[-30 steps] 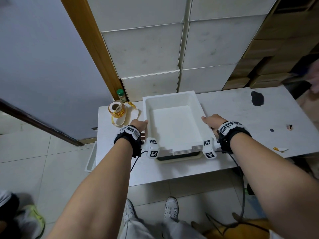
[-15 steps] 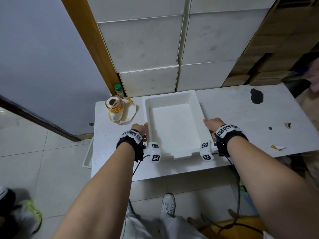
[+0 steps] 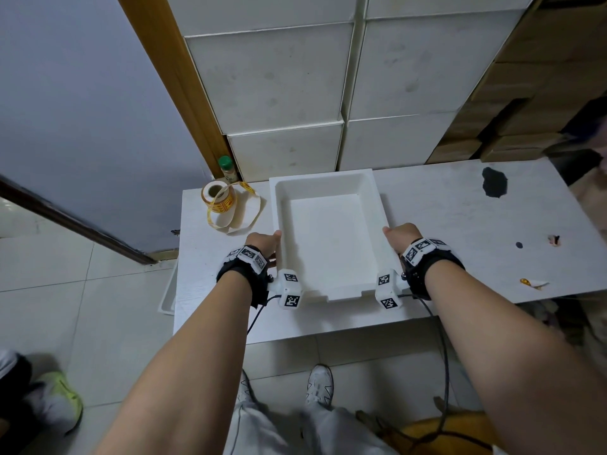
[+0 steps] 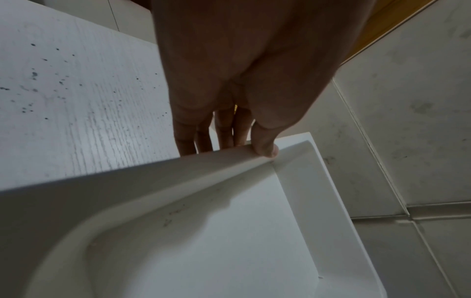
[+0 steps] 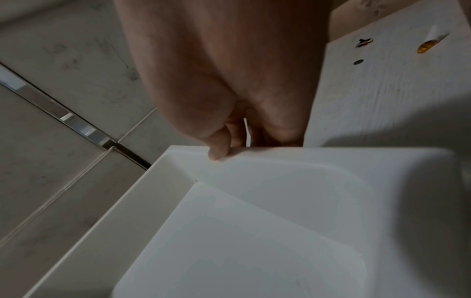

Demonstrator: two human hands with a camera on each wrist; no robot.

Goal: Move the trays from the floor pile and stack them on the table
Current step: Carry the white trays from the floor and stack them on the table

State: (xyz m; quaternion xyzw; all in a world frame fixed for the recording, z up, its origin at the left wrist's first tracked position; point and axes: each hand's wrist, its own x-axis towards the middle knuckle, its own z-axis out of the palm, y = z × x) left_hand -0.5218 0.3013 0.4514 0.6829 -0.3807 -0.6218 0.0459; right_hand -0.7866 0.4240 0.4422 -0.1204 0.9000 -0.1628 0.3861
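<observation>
A white rectangular plastic tray (image 3: 328, 238) sat near the white wooden table's (image 3: 460, 231) front edge. The left hand (image 3: 262, 246) and right hand (image 3: 401, 236) gripped its side rims, thumbs on top.

Tape roll (image 3: 218, 196): yellow-and-red printed, on the tabletop beyond and left of the left-hand fingers, strip trailing loose.
Bottle (image 3: 226, 167): green cap, behind the tape roll, at the wall.
Black stain (image 3: 493, 182): far right of the right-hand fingers.
Scraps (image 3: 532, 283): right of the right-hand fingers, near the front edge.
</observation>
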